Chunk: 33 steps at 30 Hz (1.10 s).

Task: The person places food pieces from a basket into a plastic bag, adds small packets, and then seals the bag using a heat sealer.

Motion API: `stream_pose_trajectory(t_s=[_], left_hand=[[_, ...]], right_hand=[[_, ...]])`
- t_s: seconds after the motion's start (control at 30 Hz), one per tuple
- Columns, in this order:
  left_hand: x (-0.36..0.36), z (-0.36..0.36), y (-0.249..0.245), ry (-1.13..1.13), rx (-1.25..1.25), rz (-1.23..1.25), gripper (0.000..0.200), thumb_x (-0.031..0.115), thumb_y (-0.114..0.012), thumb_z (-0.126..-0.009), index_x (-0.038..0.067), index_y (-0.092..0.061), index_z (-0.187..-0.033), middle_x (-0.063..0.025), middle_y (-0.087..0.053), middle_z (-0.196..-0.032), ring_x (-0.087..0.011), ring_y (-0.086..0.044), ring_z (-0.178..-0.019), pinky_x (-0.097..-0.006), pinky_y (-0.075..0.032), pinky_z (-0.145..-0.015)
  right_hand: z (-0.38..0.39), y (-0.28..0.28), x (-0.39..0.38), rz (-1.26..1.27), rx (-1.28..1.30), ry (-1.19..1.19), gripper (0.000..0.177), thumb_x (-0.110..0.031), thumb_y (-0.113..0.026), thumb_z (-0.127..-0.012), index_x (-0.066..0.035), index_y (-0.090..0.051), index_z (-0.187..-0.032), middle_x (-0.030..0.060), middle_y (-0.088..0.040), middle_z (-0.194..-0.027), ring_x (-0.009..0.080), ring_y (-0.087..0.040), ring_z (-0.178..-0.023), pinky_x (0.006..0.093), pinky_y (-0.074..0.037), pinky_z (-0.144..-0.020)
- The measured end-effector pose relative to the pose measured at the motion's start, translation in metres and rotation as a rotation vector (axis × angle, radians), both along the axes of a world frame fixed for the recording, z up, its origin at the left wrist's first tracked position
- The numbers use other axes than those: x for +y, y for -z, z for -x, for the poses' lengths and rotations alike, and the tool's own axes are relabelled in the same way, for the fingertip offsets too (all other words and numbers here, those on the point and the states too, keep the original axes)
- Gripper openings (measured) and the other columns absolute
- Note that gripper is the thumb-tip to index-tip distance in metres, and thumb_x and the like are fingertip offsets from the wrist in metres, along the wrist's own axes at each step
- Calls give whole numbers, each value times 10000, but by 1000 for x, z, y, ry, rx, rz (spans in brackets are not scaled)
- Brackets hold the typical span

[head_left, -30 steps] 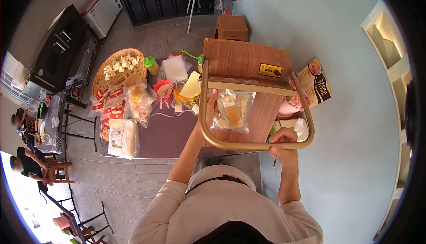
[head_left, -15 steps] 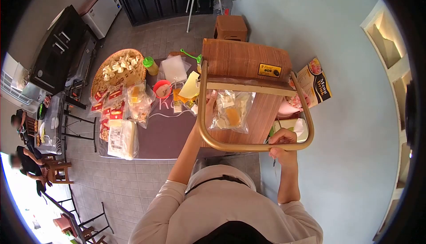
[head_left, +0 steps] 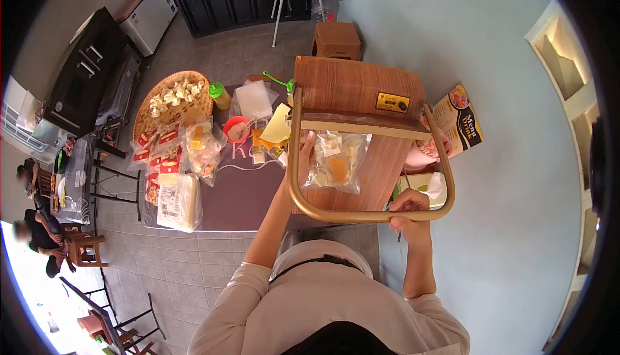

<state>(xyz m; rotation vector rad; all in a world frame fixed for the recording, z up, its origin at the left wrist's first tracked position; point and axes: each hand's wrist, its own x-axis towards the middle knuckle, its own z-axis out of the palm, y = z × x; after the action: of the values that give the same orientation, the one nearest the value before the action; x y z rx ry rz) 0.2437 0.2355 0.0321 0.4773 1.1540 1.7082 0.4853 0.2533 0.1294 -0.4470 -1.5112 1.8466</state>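
Observation:
A wood-patterned sealing machine (head_left: 358,87) stands at the right end of the dark table, with a gold bar handle (head_left: 361,215) curving toward me. My right hand (head_left: 411,213) is closed around the front of this handle, and a thin dark object pokes out beside its fingers. Under the frame lies a clear plastic bag (head_left: 338,164) with pale pieces and an orange packet inside, its top edge near the machine's sealing bar. My left hand (head_left: 306,155) is at the bag's left edge, thumb against it; its other fingers are mostly hidden by the handle.
Left on the table (head_left: 239,206) are a woven basket (head_left: 184,93) of pale pieces, filled bags (head_left: 161,155), a wrapped stack (head_left: 177,203), a green-lidded bottle (head_left: 221,96) and a red bowl (head_left: 237,130). A menu (head_left: 457,119) leans by the wall. Two people sit far left.
The handle and my right hand have shifted very slightly. My left hand stays at the bag. One seated person at the far left has changed posture.

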Motion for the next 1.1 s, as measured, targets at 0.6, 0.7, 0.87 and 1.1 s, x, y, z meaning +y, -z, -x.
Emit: stream_pose_trajectory(t_s=[0.6,0.7,0.87,1.1], left_hand=[[0,-9,-22,-126,-51,-18,295,293,-436,-891,99,-548,-700,74,-410,-528,-20,-342,-447,-185,-263,-397],[2,1,4,-43,4,-152,288,296,-433,-891,66,-575,-792,38,-511,-637,-36,-441,-545,-193,-359,-473],[7,3,17,-23,-47,-148,319,293,-417,-894,20,-572,-951,-38,-579,-834,-99,-529,-741,-254,-442,-670],[10,11,33,22,-40,-70,350,298,-405,-896,1,-557,-998,-75,-587,-922,-136,-547,-837,-272,-446,-756]], right_hand=[[-7,16,-3,25,-84,-3,242,-89,-749,-618,-28,-556,-750,21,-557,-669,35,-468,-500,156,-350,-421],[-8,21,-3,37,-106,-16,243,-88,-750,-618,-27,-557,-753,18,-557,-670,34,-470,-506,157,-351,-417],[-8,24,-4,44,-97,-25,246,-66,-747,-617,-26,-556,-767,15,-557,-670,33,-473,-509,159,-354,-418],[-10,36,-4,51,-85,-19,249,-56,-746,-615,-28,-555,-773,16,-556,-667,34,-472,-502,159,-355,-421]])
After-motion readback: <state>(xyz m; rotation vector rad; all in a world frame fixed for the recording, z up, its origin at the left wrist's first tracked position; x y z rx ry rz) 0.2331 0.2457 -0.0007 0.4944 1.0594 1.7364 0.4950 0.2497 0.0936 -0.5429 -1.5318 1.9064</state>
